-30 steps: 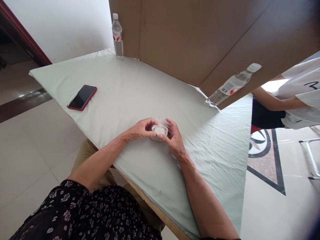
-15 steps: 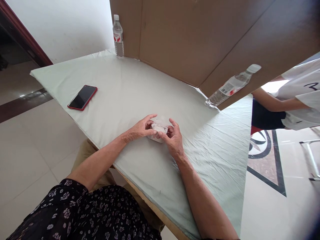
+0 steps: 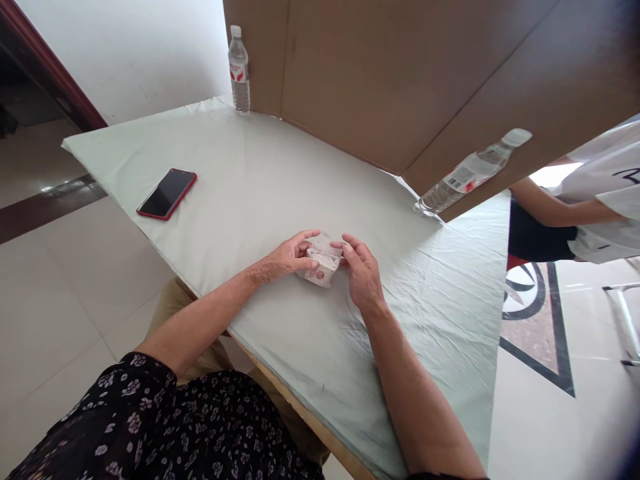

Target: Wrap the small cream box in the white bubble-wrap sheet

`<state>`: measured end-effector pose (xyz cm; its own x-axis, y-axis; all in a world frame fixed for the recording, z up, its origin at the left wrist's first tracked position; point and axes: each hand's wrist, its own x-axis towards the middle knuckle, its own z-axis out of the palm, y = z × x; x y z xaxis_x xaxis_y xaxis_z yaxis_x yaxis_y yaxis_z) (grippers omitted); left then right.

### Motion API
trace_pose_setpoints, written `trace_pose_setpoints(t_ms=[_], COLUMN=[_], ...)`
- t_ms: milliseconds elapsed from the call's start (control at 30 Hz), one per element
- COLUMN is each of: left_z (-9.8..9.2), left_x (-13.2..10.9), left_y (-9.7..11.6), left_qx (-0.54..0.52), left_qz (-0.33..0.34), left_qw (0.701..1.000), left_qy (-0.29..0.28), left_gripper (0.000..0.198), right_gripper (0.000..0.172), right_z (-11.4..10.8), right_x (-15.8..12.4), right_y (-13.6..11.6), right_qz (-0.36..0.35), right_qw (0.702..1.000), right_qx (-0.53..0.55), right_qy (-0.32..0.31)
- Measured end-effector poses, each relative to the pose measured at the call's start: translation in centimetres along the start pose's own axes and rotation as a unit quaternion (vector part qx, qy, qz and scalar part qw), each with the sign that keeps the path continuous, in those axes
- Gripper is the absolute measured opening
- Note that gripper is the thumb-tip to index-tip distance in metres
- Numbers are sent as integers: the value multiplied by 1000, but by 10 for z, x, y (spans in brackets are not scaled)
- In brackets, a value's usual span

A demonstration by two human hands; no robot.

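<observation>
My left hand (image 3: 287,256) and my right hand (image 3: 363,272) meet over the middle of a table covered in pale green cloth (image 3: 240,180). Between them sits a small clear plastic container (image 3: 321,261) with something whitish inside. The left hand's fingers curl round its left side, index finger stretched over the top. On the container's right edge rest the right hand's fingertips, pinching it. What is inside the container I cannot make out.
A red-cased phone (image 3: 167,194) lies face up at the left. One water bottle (image 3: 239,69) stands at the far corner; another (image 3: 470,173) leans against a brown cardboard screen (image 3: 400,73). A person in white (image 3: 595,193) sits at the right. Tiled floor surrounds the table.
The right hand has shifted a little to the right side of the container, and the container has tilted between the fingers. The camera view moved slightly.
</observation>
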<state>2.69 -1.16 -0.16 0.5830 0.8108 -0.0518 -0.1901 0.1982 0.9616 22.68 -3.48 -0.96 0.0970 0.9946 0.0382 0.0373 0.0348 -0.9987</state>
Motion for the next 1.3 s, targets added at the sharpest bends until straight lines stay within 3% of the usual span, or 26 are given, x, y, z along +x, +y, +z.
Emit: trace_pose_setpoints(t_ms=[167, 267, 433, 567, 733, 900, 967, 1067, 1133, 1233, 1300], left_z=[0, -2, -3, -3, -3, 0, 3, 6, 7, 7, 5], left_x=[0, 2, 6, 8, 10, 9, 8, 6, 5, 4, 3], left_y=[1, -3, -9, -11, -12, -10, -8, -6, -6, -6, -5], left_qx=[12, 14, 67, 97, 102, 102, 112, 158, 189, 210, 194], left_qz=[10, 20, 17, 9, 13, 22, 26, 29, 29, 27, 24], left_qw=[1000, 1000, 996, 992, 992, 992, 990, 982, 975, 969, 973], left_qy=[-3, 7, 63, 85, 74, 77, 85, 102, 112, 130, 125], left_gripper=[92, 90, 74, 59, 57, 49, 48, 45, 44, 45, 47], right_gripper=[46, 48, 31, 23, 16, 18, 20, 28, 47, 86, 100], right_z=[5, 10, 14, 16, 14, 7, 3, -6, -14, -22, -23], right_x=[28, 37, 24, 0, -18, -32, -38, -37, -31, -19, -15], right_y=[-13, -20, -27, -28, -19, -10, -8, -4, 1, 11, 17], right_qz=[42, -10, -110, -186, -267, -326, -339, -327, -276, -182, -150], right_qw=[999, 999, 991, 962, 911, 868, 863, 882, 911, 949, 956], right_qx=[3, -1, -77, -198, -311, -370, -370, -339, -305, -255, -240], right_qy=[-31, -34, -22, 10, 47, -56, -58, 28, 42, -37, -82])
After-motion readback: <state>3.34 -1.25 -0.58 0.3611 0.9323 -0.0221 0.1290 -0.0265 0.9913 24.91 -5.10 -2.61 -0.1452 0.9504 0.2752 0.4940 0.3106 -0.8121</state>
